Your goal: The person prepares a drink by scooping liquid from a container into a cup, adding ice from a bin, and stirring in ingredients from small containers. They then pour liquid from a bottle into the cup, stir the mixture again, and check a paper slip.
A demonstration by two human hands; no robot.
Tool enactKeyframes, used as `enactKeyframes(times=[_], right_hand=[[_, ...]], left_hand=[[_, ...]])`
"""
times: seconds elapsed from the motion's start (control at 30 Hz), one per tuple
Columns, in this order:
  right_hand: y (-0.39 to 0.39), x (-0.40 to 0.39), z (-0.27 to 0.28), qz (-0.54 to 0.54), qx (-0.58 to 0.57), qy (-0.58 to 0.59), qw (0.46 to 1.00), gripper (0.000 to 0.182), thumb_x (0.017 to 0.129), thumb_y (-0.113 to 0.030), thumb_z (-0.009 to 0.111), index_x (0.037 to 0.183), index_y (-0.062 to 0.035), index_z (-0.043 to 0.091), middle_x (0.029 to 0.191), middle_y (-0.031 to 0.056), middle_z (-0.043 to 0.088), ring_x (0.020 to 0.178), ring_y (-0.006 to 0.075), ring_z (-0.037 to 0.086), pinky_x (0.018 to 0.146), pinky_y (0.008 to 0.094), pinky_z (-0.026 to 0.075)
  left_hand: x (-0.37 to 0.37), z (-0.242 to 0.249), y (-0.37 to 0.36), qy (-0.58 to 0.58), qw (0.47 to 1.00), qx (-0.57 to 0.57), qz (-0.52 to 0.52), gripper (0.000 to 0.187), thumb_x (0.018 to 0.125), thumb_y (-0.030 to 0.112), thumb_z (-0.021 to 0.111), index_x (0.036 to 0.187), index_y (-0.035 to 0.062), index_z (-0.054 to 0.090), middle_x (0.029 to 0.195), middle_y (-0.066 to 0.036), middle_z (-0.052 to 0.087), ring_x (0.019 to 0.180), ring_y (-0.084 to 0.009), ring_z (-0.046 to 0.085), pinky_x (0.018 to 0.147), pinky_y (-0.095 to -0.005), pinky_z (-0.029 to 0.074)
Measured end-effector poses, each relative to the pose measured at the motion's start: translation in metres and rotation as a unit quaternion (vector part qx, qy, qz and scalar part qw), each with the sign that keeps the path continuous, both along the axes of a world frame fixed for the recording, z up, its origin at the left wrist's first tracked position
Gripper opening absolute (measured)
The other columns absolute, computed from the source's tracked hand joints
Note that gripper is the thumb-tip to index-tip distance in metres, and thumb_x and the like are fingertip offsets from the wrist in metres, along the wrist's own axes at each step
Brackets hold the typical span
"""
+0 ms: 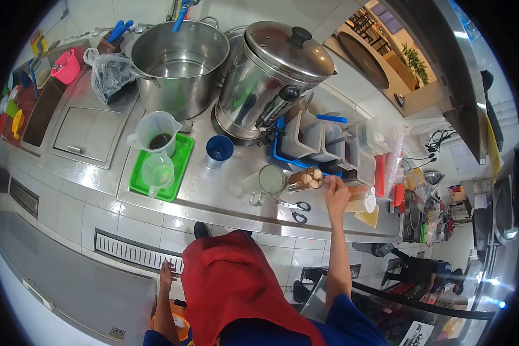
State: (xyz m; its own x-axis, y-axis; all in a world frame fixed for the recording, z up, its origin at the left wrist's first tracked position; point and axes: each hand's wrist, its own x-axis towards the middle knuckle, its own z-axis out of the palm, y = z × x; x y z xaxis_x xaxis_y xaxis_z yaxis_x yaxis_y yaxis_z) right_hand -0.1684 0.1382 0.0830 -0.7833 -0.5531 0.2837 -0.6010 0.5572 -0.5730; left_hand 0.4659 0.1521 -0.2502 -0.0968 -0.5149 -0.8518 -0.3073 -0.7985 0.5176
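Note:
My right hand (336,195) reaches over the steel counter, its fingertips pinched together beside the rim of a glass (307,179). Brown drink fills this glass, with several pale tan lumps at its mouth. Whatever is between those fingers is too small to make out. To the left of the glass stands a glass mug (271,179) with cloudy contents, and black-handled scissors (297,209) lie in front. A white-lidded jar (363,200) sits just right of my hand. Low at my side, my left hand (166,275) hangs away from the counter, fingers loosely apart and holding nothing.
A green tray (175,185) carries two plastic measuring jugs. Near it stand a blue cup (219,151), a large steel pot (179,95) and a lidded steel urn (265,75). Plastic containers (300,135) line the back. Another person (427,271) is at the far right.

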Motion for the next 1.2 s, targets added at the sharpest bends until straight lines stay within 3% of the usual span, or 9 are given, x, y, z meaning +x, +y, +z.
enactKeyframes(times=[0.07,0.17,0.27,0.67,0.73,0.8,0.87,1.07,1.2], right_hand=[[-0.001,0.006,-0.004,0.02,0.048,0.054,0.997,0.027,0.103,-0.02,0.058,0.095,-0.0006,0.074,0.074,0.0159,0.071,0.068,0.0273,0.072,0.064,0.0371,0.053],[0.0,-0.001,-0.001,-0.002,0.006,-0.016,1.0,0.028,0.104,-0.021,0.056,0.096,-0.0006,0.074,0.074,0.0155,0.071,0.068,0.0279,0.072,0.064,0.0373,0.053],[0.0,0.004,-0.003,0.018,0.044,0.054,0.997,0.028,0.104,-0.021,0.056,0.096,-0.0005,0.074,0.074,0.0154,0.071,0.068,0.0284,0.072,0.064,0.0372,0.053],[-0.003,0.011,0.009,-0.04,0.016,0.002,0.999,0.028,0.103,-0.021,0.056,0.095,-0.002,0.074,0.07,0.015,0.069,0.064,0.0271,0.07,0.063,0.0378,0.052],[-0.003,0.012,-0.003,-0.023,0.032,0.048,0.998,0.027,0.103,-0.021,0.057,0.095,-0.0022,0.074,0.07,0.0148,0.069,0.064,0.0269,0.07,0.063,0.0379,0.052],[0.0,0.009,-0.009,-0.009,0.048,0.094,0.994,0.026,0.103,-0.02,0.057,0.095,-0.0024,0.074,0.07,0.0147,0.069,0.064,0.0266,0.07,0.063,0.038,0.052],[-0.001,0.009,-0.003,-0.032,0.04,-0.012,0.999,0.025,0.102,-0.019,0.057,0.095,-0.0022,0.074,0.071,0.0155,0.07,0.066,0.0277,0.072,0.063,0.0388,0.052],[-0.004,0.023,-0.002,-0.026,0.054,0.044,0.997,0.027,0.103,-0.019,0.056,0.094,-0.0009,0.074,0.072,0.0166,0.071,0.068,0.03,0.072,0.065,0.0392,0.053],[-0.006,0.022,0.013,-0.048,0.016,0.016,0.999,0.027,0.103,-0.02,0.055,0.093,-0.0005,0.072,0.072,0.0169,0.069,0.068,0.0331,0.071,0.065,0.0413,0.052]], left_hand=[[-0.001,0.004,0.0,-0.001,1.0,-0.003,-0.006,0.065,0.103,0.068,0.031,0.116,0.0086,0.055,0.097,-0.011,0.064,0.071,-0.0206,0.067,0.064,-0.0389,0.053],[-0.001,0.006,0.001,0.004,1.0,-0.002,-0.006,0.065,0.103,0.068,0.032,0.116,0.0086,0.055,0.097,-0.011,0.064,0.071,-0.0205,0.067,0.064,-0.0387,0.053],[-0.001,0.006,0.004,0.008,1.0,-0.001,0.003,0.066,0.103,0.068,0.033,0.116,0.0074,0.055,0.093,-0.011,0.063,0.069,-0.0195,0.065,0.061,-0.037,0.053],[0.0,0.004,0.003,0.007,1.0,0.003,0.004,0.063,0.104,0.067,0.032,0.115,0.0085,0.054,0.089,-0.01,0.062,0.065,-0.0175,0.062,0.058,-0.036,0.053],[-0.003,0.003,0.003,0.013,1.0,0.0,0.014,0.063,0.104,0.066,0.032,0.115,0.0084,0.054,0.089,-0.01,0.062,0.064,-0.0177,0.061,0.058,-0.036,0.053],[-0.004,0.002,0.002,0.011,1.0,0.004,0.015,0.062,0.105,0.064,0.031,0.116,0.008,0.054,0.09,-0.01,0.063,0.063,-0.0187,0.062,0.058,-0.036,0.053],[-0.007,0.003,0.0,0.01,1.0,-0.002,0.013,0.062,0.105,0.064,0.031,0.116,0.0078,0.054,0.09,-0.011,0.063,0.064,-0.0193,0.063,0.058,-0.0359,0.053],[0.0,-0.005,-0.001,0.012,1.0,0.015,-0.003,0.068,0.102,0.069,0.032,0.122,0.0068,0.053,0.101,-0.015,0.063,0.071,-0.0241,0.067,0.065,-0.0391,0.054],[0.001,-0.014,0.001,0.005,1.0,0.01,0.0,0.068,0.103,0.069,0.03,0.123,0.0083,0.053,0.104,-0.016,0.064,0.071,-0.0255,0.068,0.065,-0.0396,0.054]])
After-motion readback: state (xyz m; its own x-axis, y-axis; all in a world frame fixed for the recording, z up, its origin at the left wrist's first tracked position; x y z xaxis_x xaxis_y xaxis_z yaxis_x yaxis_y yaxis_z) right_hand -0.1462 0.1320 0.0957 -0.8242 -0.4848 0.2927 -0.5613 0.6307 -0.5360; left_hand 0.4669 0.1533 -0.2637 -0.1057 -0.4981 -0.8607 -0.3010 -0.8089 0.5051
